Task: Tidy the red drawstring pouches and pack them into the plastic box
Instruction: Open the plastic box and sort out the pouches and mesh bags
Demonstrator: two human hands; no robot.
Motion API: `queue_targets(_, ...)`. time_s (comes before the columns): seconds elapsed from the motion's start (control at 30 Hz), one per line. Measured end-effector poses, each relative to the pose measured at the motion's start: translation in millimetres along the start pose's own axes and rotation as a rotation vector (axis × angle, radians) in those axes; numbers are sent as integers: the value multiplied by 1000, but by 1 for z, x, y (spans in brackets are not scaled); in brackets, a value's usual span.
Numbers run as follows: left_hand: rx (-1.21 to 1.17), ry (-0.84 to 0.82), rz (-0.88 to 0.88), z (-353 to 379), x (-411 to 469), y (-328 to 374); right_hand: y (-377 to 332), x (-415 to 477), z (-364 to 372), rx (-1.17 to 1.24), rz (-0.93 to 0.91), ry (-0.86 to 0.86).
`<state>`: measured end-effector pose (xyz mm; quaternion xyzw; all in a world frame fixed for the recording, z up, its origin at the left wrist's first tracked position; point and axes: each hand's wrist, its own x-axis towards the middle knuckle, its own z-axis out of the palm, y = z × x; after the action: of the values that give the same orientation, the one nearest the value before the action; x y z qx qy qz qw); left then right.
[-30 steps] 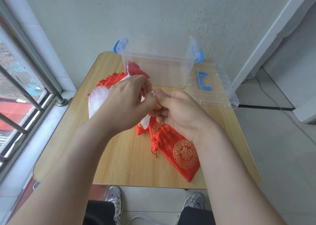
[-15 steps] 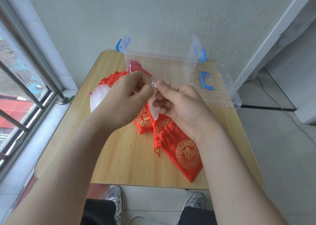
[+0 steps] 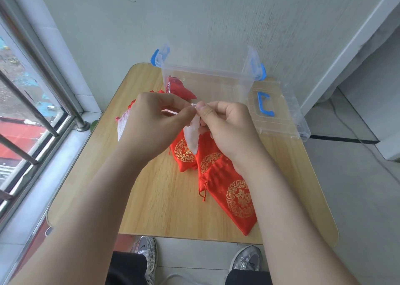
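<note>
Several red satin drawstring pouches [image 3: 234, 198] with gold emblems lie on the wooden desk [image 3: 155, 209]. Above them, the left hand [image 3: 151, 122] and right hand [image 3: 229, 128] together pinch the top of a small white gauze pouch [image 3: 192, 138]. Beyond stands the clear plastic box [image 3: 227, 89], with one red pouch [image 3: 178, 88] inside.

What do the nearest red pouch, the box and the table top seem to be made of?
Nearest red pouch: apparently satin-like cloth, faint sheen, soft folds, gold pattern.
Box: clear glossy plastic, a packed red pouch shows through its wall.
Table top: pale wood grain, smooth; solid wood or laminate, cannot tell.
</note>
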<state>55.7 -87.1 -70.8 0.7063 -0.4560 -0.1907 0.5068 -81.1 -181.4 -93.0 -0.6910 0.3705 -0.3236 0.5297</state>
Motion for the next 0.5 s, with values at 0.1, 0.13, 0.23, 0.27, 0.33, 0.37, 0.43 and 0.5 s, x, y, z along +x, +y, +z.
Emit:
queue_targets(0.1,-53,37,-85,4,0,1,0,-1,1,-56,-20,25)
queue_targets(0.13,-72,49,-111,4,0,2,0,-1,1,-70,-27,29)
queue_targets(0.23,-102,68,-132,7,-1,4,-3,-3,1,-72,-24,22)
queue_targets(0.27,-98,72,-129,8,-1,5,-4,-3,0,-71,-14,15)
queue_targets(0.33,-85,79,-124,9,-1,5,-6,-4,1,-71,6,2)
queue_targets(0.37,-74,77,-117,10,0,5,-7,-4,0,-62,18,-7)
queue_targets(0.43,-30,61,-86,10,0,4,-9,-6,-1,-38,47,-37)
queue_targets(0.5,54,49,-31,10,0,3,-10,-8,-2,-22,91,-94)
